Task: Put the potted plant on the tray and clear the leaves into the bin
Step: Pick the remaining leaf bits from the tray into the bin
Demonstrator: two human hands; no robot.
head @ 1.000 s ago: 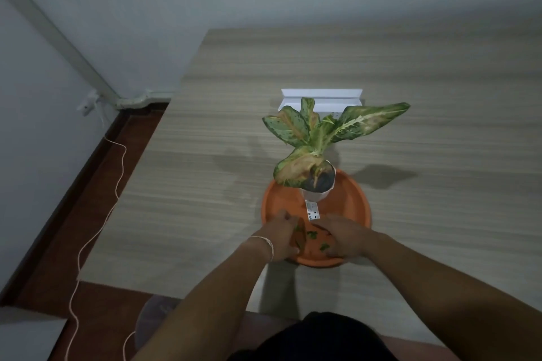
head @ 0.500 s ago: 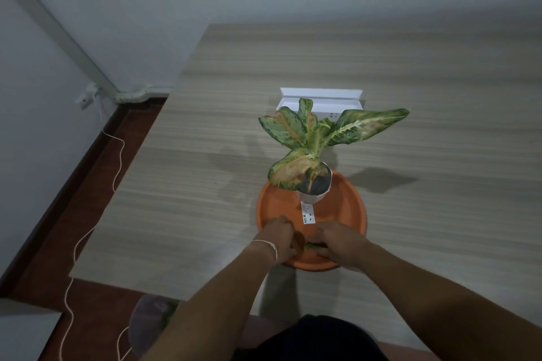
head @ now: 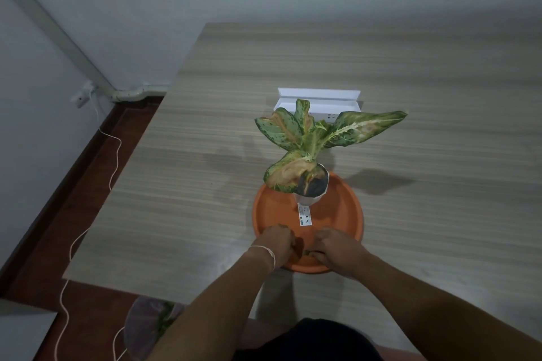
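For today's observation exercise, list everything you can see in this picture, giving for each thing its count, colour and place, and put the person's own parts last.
Table: one, pale wood grain, fills the middle and right.
Tray: one, orange, round, near the table's front edge.
Potted plant: one, green and pink speckled leaves in a white pot, standing on the tray.
Leaf scraps: a few, green, on the tray between the hands.
Box: one, white, open, behind the plant.
Bin: one, greyish, on the floor below the table's edge, greenery inside.
Cable: one, white, along the brown floor at left.
Left hand: one, thread band at the wrist, on the tray's front.
Right hand: one, on the tray's front.
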